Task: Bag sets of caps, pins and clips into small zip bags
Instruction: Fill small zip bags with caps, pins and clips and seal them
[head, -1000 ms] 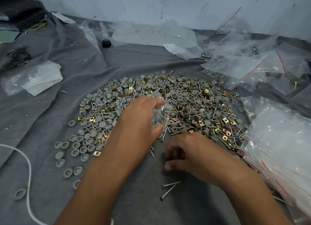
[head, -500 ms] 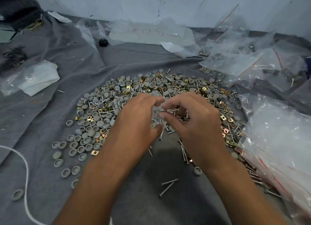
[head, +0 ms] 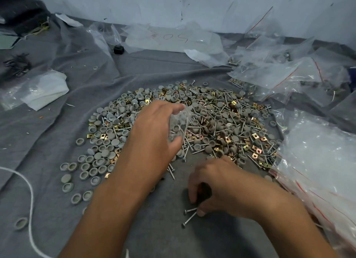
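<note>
I see my left hand (head: 154, 130) pinching a small clear zip bag (head: 178, 125) above the near edge of the pile (head: 212, 126) of grey caps, pins and brass clips; the bag hangs roughly upright, long axis vertical, with grey caps and a pin or so inside. My right hand (head: 221, 188) is curled on the grey cloth (head: 154, 234), fingertips gripping two loose pins (head: 189, 216), which lie heads toward me and to the left. Empty bags (head: 317, 161) are heaped to the right.

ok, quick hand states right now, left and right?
Left hand: grips a small zip bag with caps inside.
Right hand: fingers curled down at two loose pins on the cloth; whether it grips one cannot be told.
</note>
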A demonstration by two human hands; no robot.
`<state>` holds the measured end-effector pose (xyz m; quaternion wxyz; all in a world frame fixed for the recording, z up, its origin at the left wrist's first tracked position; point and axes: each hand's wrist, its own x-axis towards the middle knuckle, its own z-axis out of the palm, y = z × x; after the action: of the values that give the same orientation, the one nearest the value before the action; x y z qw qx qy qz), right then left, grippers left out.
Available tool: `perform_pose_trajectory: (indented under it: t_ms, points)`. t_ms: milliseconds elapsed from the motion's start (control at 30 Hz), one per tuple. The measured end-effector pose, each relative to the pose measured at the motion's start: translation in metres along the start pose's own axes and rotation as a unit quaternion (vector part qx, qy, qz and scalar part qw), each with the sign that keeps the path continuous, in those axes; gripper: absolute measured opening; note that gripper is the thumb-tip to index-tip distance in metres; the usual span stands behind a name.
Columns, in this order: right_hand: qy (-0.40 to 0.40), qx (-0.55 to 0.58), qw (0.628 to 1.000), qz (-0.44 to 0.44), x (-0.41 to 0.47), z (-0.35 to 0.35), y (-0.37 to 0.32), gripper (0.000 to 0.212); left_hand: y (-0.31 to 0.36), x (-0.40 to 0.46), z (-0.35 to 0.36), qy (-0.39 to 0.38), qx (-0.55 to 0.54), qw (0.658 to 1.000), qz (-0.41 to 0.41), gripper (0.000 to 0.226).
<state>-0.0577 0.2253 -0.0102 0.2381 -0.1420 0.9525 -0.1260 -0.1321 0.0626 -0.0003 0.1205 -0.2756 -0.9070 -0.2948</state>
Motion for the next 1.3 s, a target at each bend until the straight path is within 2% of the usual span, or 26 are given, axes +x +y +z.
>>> perform_pose_trajectory:
  t_ms: [133,233,400,600,767,967,1033,1100,1200,1300]
  points:
    - [-0.002,0.015,1.000,-0.014,-0.003,0.005,0.000,0.013,-0.002,0.000,0.000,-0.002,0.005,1.000,-0.001,0.056]
    - [0.029,0.046,0.998,-0.021,-0.006,0.006,-0.001,0.005,-0.003,0.001,0.001,-0.004,0.005,1.000,-0.005,0.054]
    - [0.041,0.034,0.998,-0.033,-0.004,0.007,-0.007,0.013,-0.003,0.001,0.000,-0.005,0.007,1.000,-0.007,0.055]
    - [0.074,0.014,0.997,-0.029,-0.005,0.006,-0.018,0.014,-0.002,0.002,-0.001,-0.004,0.001,1.000,-0.013,0.056]
    - [0.042,0.010,0.999,-0.031,-0.008,0.007,-0.031,0.012,-0.005,0.003,-0.004,0.017,-0.011,0.999,-0.037,0.059]
    - [0.060,-0.003,0.998,-0.030,-0.005,0.009,-0.030,0.017,-0.002,0.001,-0.004,0.045,0.014,0.999,-0.024,0.057]
    - [0.086,0.036,0.995,-0.033,-0.005,0.009,-0.025,0.020,-0.001,0.000,-0.005,0.060,0.019,0.998,-0.009,0.058]
    - [0.130,0.125,0.983,-0.024,-0.004,0.004,-0.015,0.014,-0.001,0.000,-0.005,0.058,0.022,0.998,-0.004,0.059]
    - [0.292,0.286,0.912,-0.028,-0.005,-0.005,0.002,0.018,0.000,0.000,-0.005,0.034,0.020,0.999,-0.001,0.061]
    - [0.442,0.269,0.853,-0.067,-0.002,-0.010,0.004,0.018,0.004,-0.002,-0.004,-0.006,0.019,1.000,0.000,0.064]
